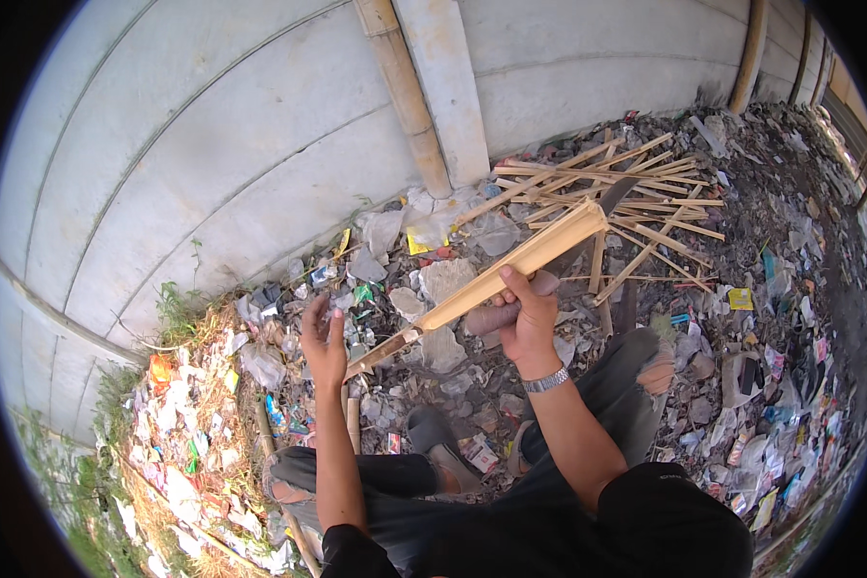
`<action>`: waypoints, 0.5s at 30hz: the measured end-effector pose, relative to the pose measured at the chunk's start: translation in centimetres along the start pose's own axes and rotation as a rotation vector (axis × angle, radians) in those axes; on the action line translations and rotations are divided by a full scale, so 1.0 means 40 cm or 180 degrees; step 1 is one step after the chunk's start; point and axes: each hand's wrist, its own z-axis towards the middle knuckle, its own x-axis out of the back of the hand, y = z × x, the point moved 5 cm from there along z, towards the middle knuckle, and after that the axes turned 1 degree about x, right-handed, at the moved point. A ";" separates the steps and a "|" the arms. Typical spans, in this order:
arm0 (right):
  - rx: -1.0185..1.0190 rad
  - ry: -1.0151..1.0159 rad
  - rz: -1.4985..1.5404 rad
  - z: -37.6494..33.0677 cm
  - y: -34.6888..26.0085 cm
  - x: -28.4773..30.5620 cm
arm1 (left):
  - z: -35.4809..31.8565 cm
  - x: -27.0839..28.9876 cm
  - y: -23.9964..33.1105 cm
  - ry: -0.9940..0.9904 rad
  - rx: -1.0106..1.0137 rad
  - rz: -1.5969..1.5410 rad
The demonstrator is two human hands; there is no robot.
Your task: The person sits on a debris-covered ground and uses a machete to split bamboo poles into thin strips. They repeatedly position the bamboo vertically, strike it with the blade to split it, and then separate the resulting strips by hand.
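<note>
In the head view, the right hand (530,323) has its fingers closed around a grey-brown cylindrical handle (486,320), its thumb pressed on a long, pale, split bamboo piece (559,239) that slants across in front of the person. A dark, flat blade (618,196) shows behind the bamboo's upper end. The left hand (325,342) is open, thumb and fingers apart, near the bamboo's lower end; whether they touch, I cannot tell. Beyond lies a crossed pile of thin, pale bamboo sticks (684,202) on litter-strewn ground (472,385). Printed yellow plastic packets (740,299) lie among the litter, their print too small to read. The black shirt (679,511) bears small pale lettering.
</note>
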 end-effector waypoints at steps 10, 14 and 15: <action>-0.0364 -0.0330 -0.0945 -0.037 0.004 -0.019 | -0.080 -0.304 0.292 -0.1367 -0.2052 0.1067; -0.0156 -0.0412 -0.1047 -0.041 -0.034 -0.031 | -0.024 -0.306 0.361 -0.1145 -0.2156 0.1497; -0.0127 -0.0421 -0.1016 -0.045 -0.043 -0.041 | 0.013 -0.286 0.368 -0.0915 -0.2059 0.1213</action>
